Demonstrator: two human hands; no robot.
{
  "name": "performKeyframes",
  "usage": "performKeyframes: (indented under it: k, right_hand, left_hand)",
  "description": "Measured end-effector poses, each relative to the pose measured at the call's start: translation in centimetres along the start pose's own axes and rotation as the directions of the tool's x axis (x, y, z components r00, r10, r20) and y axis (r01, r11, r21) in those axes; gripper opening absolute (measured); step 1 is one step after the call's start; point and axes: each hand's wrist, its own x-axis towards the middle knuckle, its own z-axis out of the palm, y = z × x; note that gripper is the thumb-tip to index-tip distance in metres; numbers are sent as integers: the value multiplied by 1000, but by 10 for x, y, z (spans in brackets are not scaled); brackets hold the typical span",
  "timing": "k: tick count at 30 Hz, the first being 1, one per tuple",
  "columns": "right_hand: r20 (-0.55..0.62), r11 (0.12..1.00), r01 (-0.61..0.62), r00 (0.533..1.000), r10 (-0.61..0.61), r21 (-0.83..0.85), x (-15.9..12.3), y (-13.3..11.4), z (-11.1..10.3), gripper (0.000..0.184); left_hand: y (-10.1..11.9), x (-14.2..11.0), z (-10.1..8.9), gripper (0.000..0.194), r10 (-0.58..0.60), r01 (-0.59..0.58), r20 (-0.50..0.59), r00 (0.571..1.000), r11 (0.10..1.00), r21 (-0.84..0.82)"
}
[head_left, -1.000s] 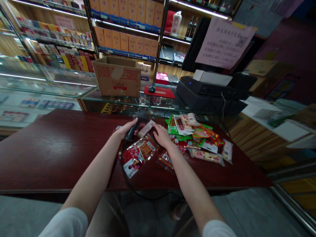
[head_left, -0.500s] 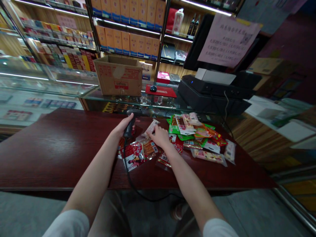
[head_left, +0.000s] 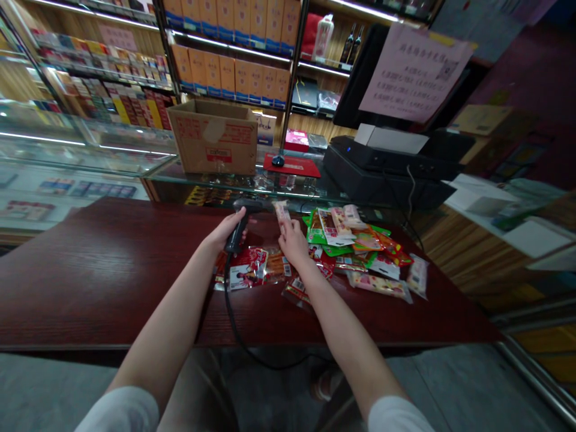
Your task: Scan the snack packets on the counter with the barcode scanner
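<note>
- Left hand (head_left: 230, 229): fingers closed around the grip of the black plastic handheld scanner with a trigger-style handle (head_left: 234, 239), at the center of the frame; the grip is partly covered by the hand
- Scanner head: dark against a dark background, outline hard to make out; its front face is not visible
- Scanner orientation: long axis of the handle slants from lower left to upper right; head extends toward the right of the frame
- Right hand (head_left: 293, 241): fingertips together on the near end of the slim, pale pink packet in clear wrap (head_left: 281, 210), just right of the frame center
- Packet: near end hidden by the fingers; print too small to read
- Packet orientation: long axis runs away from the person, far end leaning slightly toward the upper left
- Black cable (head_left: 228, 294): drops from the handle, crosses a red-and-white snack packet (head_left: 248, 268) and passes below the table edge; its far end cannot be seen
- Red flat packet (head_left: 296, 288): lower center, partly covered by the right forearm
- Mixed pile of glossy snack packets (head_left: 337, 231): right of the right hand, on the dark red wooden table (head_left: 135, 270); lower packets are overlapped
</note>
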Motion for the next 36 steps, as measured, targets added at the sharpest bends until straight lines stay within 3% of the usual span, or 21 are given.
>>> performKeyframes:
  k: [6, 14, 21, 25, 30, 32, 36]
  right_hand:
    - [-164, 994, 12, 986, -30, -110, 3, 8, -10, 58]
    - [-184, 988, 57, 979, -84, -147, 0, 12, -8, 47]
    - [-156, 993, 53, 985, -70, -108, -2, 5, -18, 45]
    - [-243, 994, -14, 970, -13, -109, -2, 16, -40, 40]
    - [-455, 965, -230, 878, 150, -126, 1, 50, -62, 40]
    - [-470, 945, -299, 859, 205, -133, 2, 61, -63, 39]
    - [-401, 925, -349, 877, 265, -153, 2, 63, -56, 37]
  left_hand:
    - [4, -10, 10, 54, 76, -81, 154, 985, 996, 26]
    - [0, -14, 24, 56, 169, -187, 220, 961, 980, 62]
    - [3, -18, 25, 61, 104, -138, 224, 969, 980, 143]
    - [5, -16, 22, 57, 142, -156, 200, 970, 986, 55]
    - [7, -16, 21, 56, 56, -61, 103, 993, 997, 46]
    - [7, -15, 21, 55, 25, -28, 52, 998, 998, 54]
    - [5, -13, 21, 54, 20, -22, 18, 1000, 997, 72]
